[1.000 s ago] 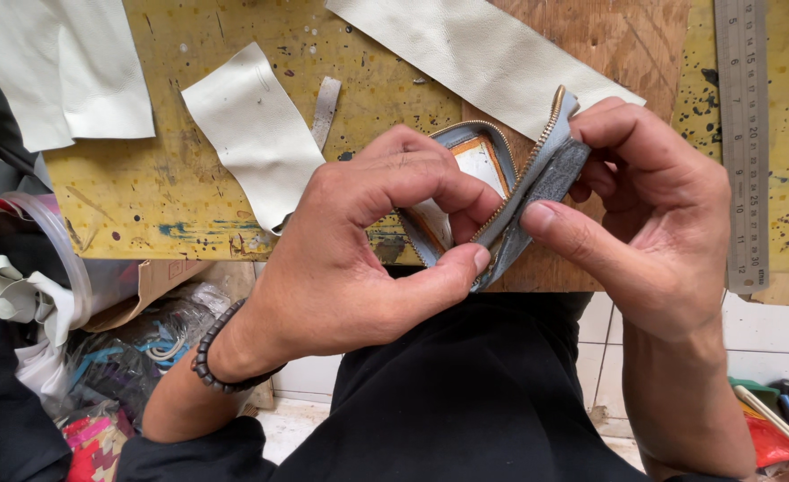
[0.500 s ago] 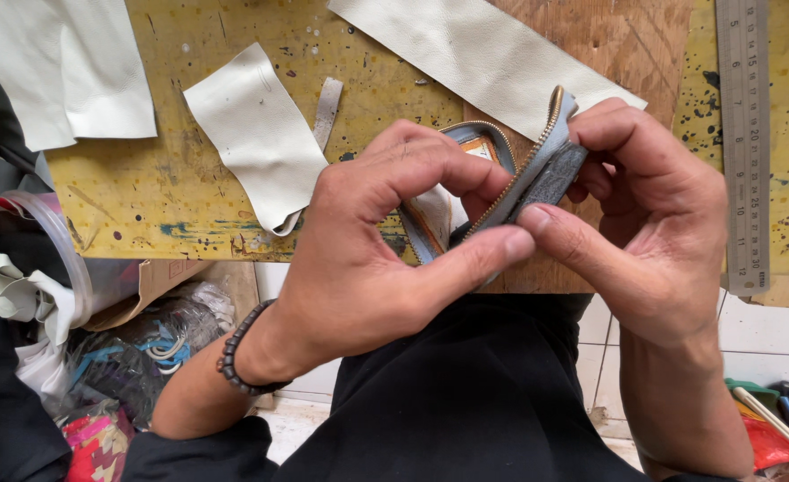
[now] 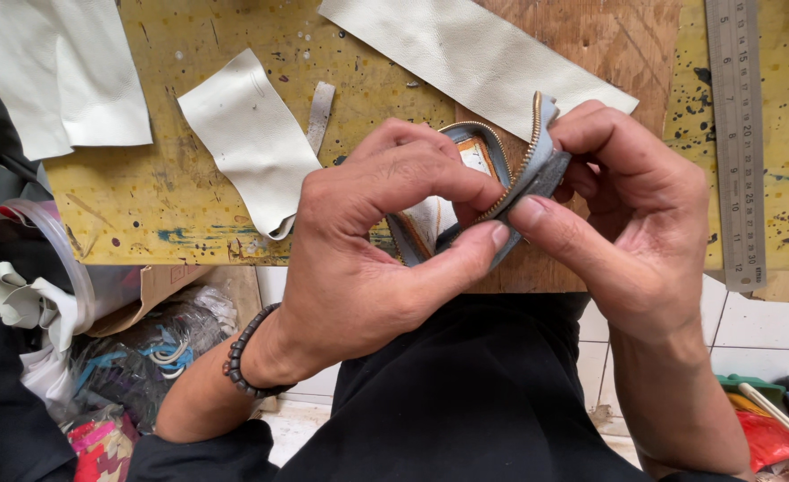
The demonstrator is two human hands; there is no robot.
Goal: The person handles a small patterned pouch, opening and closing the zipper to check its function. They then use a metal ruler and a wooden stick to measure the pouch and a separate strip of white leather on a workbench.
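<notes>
Both hands hold a small grey zip pouch [image 3: 510, 183] just above the worktop [image 3: 180, 178] edge, over the lap. Left hand [image 3: 367, 259]: thumb and forefinger pinch the lower rim. Right hand [image 3: 635, 232]: thumb and fingers clamp the upper end. Zip tape appears already joined to the leather along the visible curve; pouch mouth gapes, lining visible, so judged unfinished. Long axis runs lower-left to upper-right, the zip end pointing up and away. White leather scraps [image 3: 251, 143] and a steel ruler [image 3: 735, 134] lie untouched.
</notes>
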